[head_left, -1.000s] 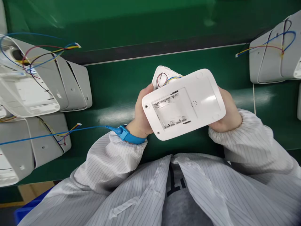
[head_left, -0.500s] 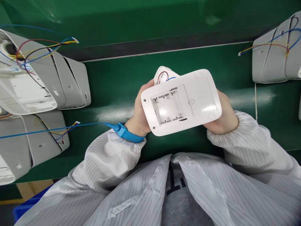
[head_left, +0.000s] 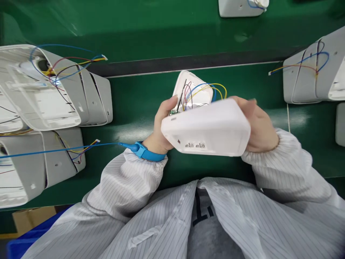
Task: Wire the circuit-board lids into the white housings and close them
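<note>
A white plastic housing [head_left: 205, 126] is held tilted between my two hands above the green bench. My left hand [head_left: 163, 126] grips its left end, thumb up along the edge by a bit of green circuit board [head_left: 174, 112]. My right hand [head_left: 257, 122] is closed around the right end, its fingers partly blurred and hidden. Behind the housing a second white shell [head_left: 185, 81] leans open, also at my left hand. Red, black, blue and yellow wires [head_left: 199, 90] run between the two pieces. Metal contacts [head_left: 195, 145] show on the housing's near side.
Grey-white casings with loose wires [head_left: 94, 97] stand at the left, one behind another [head_left: 60, 158]. Another casing [head_left: 302, 81] is at the right, and one [head_left: 237, 9] sits at the far top. A blue cord [head_left: 81, 146] runs left from my wristband [head_left: 151, 154].
The housing has been tipped so its battery compartment has turned out of sight. The shell behind it and the coloured wires now show more. The view has shifted slightly.
</note>
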`<state>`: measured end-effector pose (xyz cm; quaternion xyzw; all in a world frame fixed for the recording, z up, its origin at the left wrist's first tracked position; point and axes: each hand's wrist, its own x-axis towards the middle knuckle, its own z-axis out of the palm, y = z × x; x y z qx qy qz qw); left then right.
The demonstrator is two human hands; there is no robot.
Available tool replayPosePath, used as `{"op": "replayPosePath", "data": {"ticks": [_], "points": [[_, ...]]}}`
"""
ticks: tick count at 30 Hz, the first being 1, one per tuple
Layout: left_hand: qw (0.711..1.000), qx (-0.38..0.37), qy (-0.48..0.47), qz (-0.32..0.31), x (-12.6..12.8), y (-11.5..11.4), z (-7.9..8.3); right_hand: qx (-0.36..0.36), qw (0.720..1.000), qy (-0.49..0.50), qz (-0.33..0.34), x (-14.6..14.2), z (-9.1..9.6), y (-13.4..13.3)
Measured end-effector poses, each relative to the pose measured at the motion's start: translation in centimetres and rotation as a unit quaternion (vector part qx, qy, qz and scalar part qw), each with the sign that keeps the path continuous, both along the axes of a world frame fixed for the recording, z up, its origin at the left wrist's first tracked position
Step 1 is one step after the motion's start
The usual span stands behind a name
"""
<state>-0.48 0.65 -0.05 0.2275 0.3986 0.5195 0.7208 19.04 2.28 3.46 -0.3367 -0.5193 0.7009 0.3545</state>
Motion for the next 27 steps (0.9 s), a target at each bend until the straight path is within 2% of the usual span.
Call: {"op": "replayPosePath", "data": {"ticks": [1, 2, 4, 5, 7, 9, 11, 14, 17, 19, 21, 23, 27], "points": [[1.000, 0.016, -0.011, -0.020, -0.2, 0.0, 0.1, 0.062, 0.995, 0.002, 0.082, 0.4, 0.7, 0.1], [0.998, 0.033, -0.023, -0.047, -0.5, 0.0, 0.2, 0.129, 0.977, -0.010, 0.169, 0.8, 1.4, 0.1], [0.994, 0.072, -0.021, -0.083, -0.9, 0.0, 0.1, 0.258, 0.915, -0.093, 0.296, 1.5, 2.4, -0.1], [0.992, 0.091, -0.007, -0.086, -1.1, -0.1, 0.0, 0.312, 0.881, -0.153, 0.320, 1.9, 2.6, -0.2], [0.989, 0.130, 0.028, -0.071, -1.2, -0.3, -0.3, 0.390, 0.828, -0.261, 0.307, 2.5, 2.5, -0.4], [0.985, 0.160, 0.053, -0.045, -1.1, -0.5, -0.6, 0.417, 0.803, -0.329, 0.269, 3.2, 2.1, -0.3], [0.982, 0.175, 0.061, -0.019, -0.8, -0.7, -0.8, 0.412, 0.808, -0.347, 0.238, 3.8, 2.0, -0.1], [0.985, 0.165, 0.054, 0.009, -0.3, -1.0, -0.7, 0.381, 0.837, -0.343, 0.190, 4.1, 2.4, 0.2], [0.985, 0.165, 0.050, 0.008, -0.1, -1.1, -0.6, 0.353, 0.868, -0.330, 0.118, 2.9, 2.7, -0.3], [0.983, 0.177, 0.049, 0.005, 0.0, -1.1, -0.6, 0.347, 0.879, -0.313, 0.099, 1.4, 2.2, -1.1], [0.984, 0.171, 0.044, 0.011, -0.1, -1.1, -0.6, 0.361, 0.874, -0.310, 0.097, -0.2, 1.4, -2.0], [0.986, 0.159, 0.039, 0.013, -0.1, -1.1, -0.6, 0.383, 0.858, -0.329, 0.095, -1.3, 0.5, -2.7], [0.981, 0.188, 0.042, -0.016, -0.3, -1.0, -0.5, 0.393, 0.825, -0.381, 0.141, -1.3, 0.0, -2.6]]}}
